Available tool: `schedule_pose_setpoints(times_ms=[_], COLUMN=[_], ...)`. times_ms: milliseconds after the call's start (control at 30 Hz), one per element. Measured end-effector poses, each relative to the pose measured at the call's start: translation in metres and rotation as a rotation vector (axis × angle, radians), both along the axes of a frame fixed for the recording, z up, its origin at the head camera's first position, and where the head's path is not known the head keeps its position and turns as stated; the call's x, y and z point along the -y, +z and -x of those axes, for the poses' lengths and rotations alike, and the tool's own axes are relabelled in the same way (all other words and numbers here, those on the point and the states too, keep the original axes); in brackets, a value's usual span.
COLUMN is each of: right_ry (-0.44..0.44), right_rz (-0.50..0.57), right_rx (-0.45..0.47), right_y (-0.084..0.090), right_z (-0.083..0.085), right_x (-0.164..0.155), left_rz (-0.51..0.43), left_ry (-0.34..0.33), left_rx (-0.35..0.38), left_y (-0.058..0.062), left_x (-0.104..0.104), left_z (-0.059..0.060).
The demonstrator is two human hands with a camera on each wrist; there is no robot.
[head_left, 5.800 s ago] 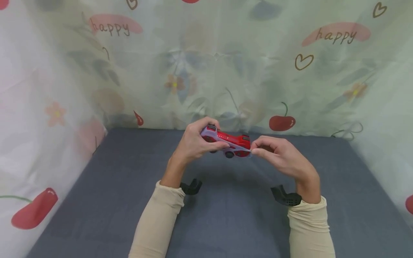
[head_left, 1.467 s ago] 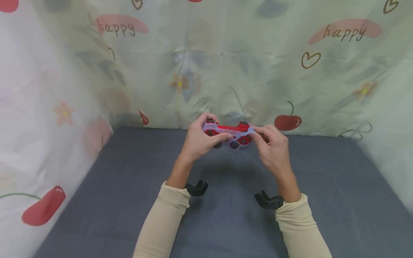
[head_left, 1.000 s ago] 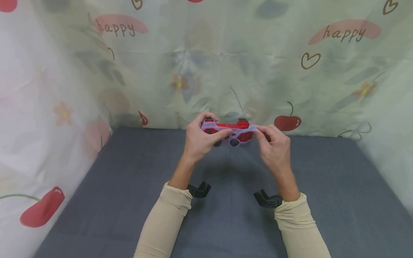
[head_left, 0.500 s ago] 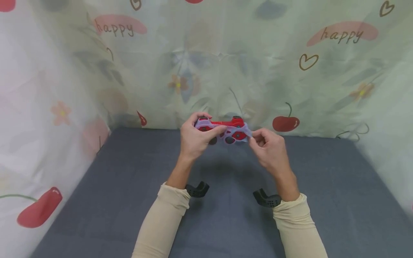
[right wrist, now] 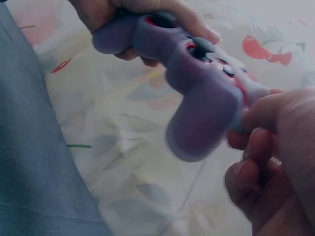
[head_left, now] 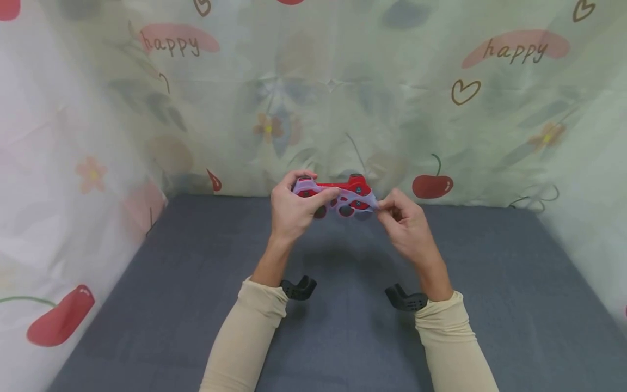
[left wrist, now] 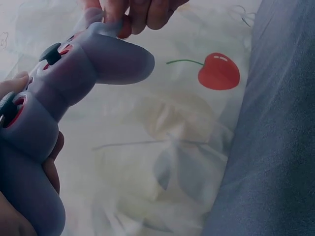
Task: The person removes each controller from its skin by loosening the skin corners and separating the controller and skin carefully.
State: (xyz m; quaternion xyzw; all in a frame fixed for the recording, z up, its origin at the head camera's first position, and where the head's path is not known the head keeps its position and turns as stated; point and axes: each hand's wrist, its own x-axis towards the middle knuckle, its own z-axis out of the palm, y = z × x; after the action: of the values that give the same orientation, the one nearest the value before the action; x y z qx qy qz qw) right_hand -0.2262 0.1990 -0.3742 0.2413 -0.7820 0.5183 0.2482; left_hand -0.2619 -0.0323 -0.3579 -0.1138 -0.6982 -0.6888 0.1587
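Note:
A red game controller (head_left: 360, 183) hangs in the air above the table, partly wrapped in a translucent purple silicone cover (right wrist: 204, 118). My left hand (head_left: 290, 215) grips the controller's left end, thumb across the front. At the other end, my right hand (head_left: 407, 226) pinches the cover's edge and stretches it outward. Red casing and buttons show bare at the upper right, by the triangle button. In the left wrist view the cover (left wrist: 118, 61) sheathes both handles, and the right fingertips hold its edge at the top.
A dark grey cloth covers the table (head_left: 338, 337) below the hands. Behind it hangs a printed curtain (head_left: 318, 120) with cherries and hearts. A black camera mount (head_left: 300, 288) sits on the left wrist, another mount (head_left: 405, 299) on the right.
Half a second ago the cover lay over the controller's upper right; now its edge sits lower, baring more red there. Both hands have shifted slightly left since one second ago.

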Motion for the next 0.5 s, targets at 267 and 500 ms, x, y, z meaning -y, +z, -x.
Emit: schedule_pose_setpoints(times_ms=[267,500], right_ry=[0.0,0.008], right_rz=[-0.101,-0.131], right_rx=[0.231,0.349], right_y=[0.007,0.012], right_z=[-0.006,-0.01], right_x=[-0.01,-0.016], left_rz=[0.04,0.094], left_ry=[-0.048,-0.144], left_rx=[-0.003,0.025], left_y=[0.0,0.005], left_x=[0.001,0.001], left_z=[-0.001,-0.005])
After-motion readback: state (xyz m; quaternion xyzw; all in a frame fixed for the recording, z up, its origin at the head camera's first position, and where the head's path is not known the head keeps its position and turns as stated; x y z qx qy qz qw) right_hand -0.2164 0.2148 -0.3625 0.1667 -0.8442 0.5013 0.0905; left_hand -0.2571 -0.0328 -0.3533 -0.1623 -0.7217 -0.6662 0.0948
